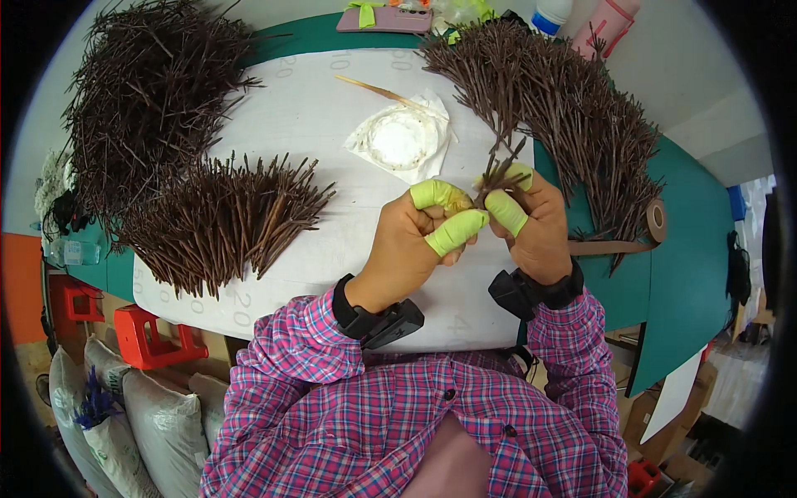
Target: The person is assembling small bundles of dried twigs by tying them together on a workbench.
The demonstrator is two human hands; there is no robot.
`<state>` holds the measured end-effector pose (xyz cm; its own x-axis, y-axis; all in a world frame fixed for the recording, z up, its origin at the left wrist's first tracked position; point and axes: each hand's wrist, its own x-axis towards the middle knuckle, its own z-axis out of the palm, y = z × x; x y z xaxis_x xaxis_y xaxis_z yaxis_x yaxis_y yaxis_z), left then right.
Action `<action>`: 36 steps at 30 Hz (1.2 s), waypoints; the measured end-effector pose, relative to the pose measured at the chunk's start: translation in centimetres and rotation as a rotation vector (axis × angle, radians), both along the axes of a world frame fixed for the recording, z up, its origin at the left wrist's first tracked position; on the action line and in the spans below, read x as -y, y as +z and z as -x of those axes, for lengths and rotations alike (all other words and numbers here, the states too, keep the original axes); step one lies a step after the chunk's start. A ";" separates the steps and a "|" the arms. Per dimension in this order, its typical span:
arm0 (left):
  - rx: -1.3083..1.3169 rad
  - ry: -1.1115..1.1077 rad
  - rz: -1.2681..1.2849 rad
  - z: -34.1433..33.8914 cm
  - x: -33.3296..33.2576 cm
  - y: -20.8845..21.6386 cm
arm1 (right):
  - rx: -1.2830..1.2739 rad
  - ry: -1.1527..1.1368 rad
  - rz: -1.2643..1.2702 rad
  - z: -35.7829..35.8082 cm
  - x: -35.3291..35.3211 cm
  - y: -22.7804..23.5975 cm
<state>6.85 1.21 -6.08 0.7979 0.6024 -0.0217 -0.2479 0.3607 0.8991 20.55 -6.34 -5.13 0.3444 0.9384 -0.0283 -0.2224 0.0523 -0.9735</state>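
In front of my chest, both hands meet around a small brown branching twig (496, 178), its tips pointing up and away. My left hand (407, 241) is closed, thumb and forefinger pinched at the twig's lower end. My right hand (544, 228) grips the twig between thumb and forefinger, just below its branching tips. Yellow-green wraps cover the thumbs and forefingers of both hands. The twig's lowest part is hidden by the fingers. A roll of brown tape (656, 221) stands right of my right hand, a strip of it running left toward my wrist.
On the white sheet (357, 274) lies a white dish of paste (400, 141) on paper, a thin wooden stick (369, 86) beside it. Piles of brown twigs (154, 83) lie far left, near left (224, 220) and right (564, 108). A phone (384, 20) rests at the back.
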 end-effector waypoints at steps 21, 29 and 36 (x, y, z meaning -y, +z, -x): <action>-0.114 0.002 -0.766 0.2 -0.3 0.3 | 0.153 0.031 -0.090 0.0 0.3 0.8; -0.244 -0.159 -0.127 0.5 -0.3 1.1 | 0.095 0.043 -0.024 -1.0 0.1 0.3; -0.198 -0.212 -0.165 0.5 -0.4 0.6 | 0.121 0.099 -0.022 -1.1 0.0 0.7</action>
<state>6.39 1.61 -5.49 0.8960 0.4316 -0.1047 0.0022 0.2314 0.9728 21.63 -6.35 -4.39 0.2500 0.9678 0.0285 -0.1089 0.0574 -0.9924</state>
